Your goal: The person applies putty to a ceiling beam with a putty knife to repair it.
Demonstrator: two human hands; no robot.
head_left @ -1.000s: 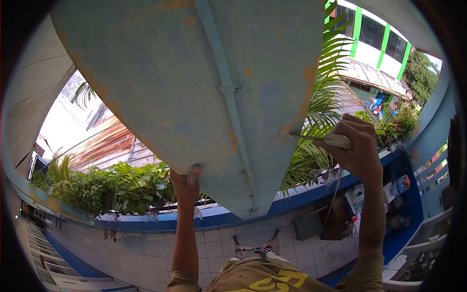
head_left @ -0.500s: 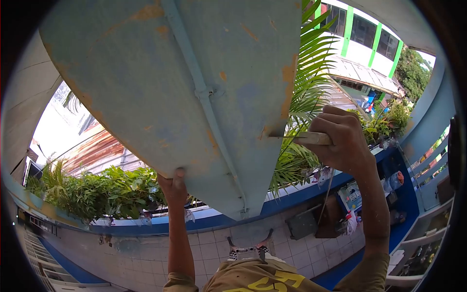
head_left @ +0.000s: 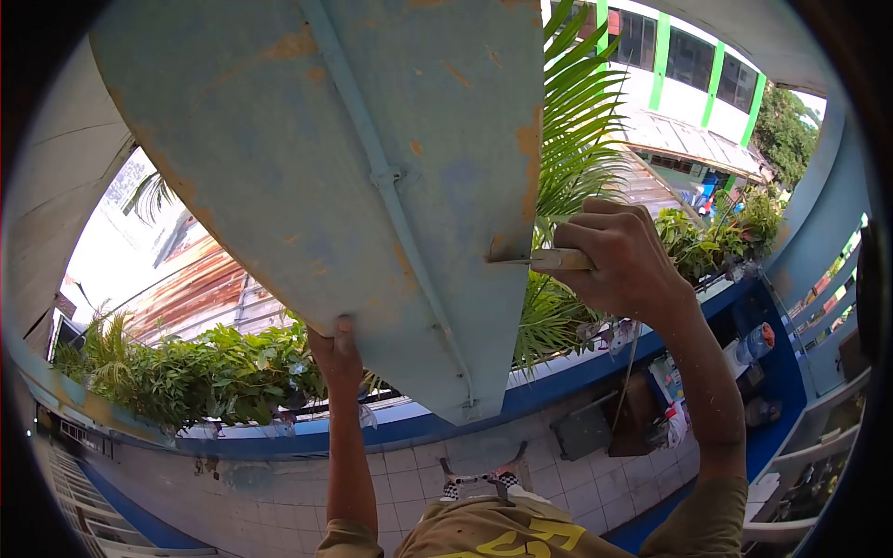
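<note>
A broad, pale blue painted column [head_left: 446, 251] with worn orange-brown patches fills the upper middle. A painted conduit pipe [head_left: 409, 232] runs along its face. My left hand [head_left: 337, 353] grips the column's left edge, thumb on the face and the other fingers hidden behind. My right hand [head_left: 625, 256] is closed round the pale handle of a putty knife [head_left: 561, 259]. The thin blade, seen nearly edge-on, reaches left over the column's right edge. Its tip is at a scraped brownish mark on the face and seems to touch it.
Leafy plants [head_left: 223, 372] line the blue-edged parapet behind the column. Palm fronds [head_left: 581, 121] hang at its right edge. Below right are a grey bin [head_left: 579, 432] and a brown cabinet [head_left: 633, 423]. Pale tiles [head_left: 400, 484] cover the floor.
My right hand has moved left with the putty knife, bringing the blade further over the column's face. My left hand keeps its place on the edge. The view has shifted slightly.
</note>
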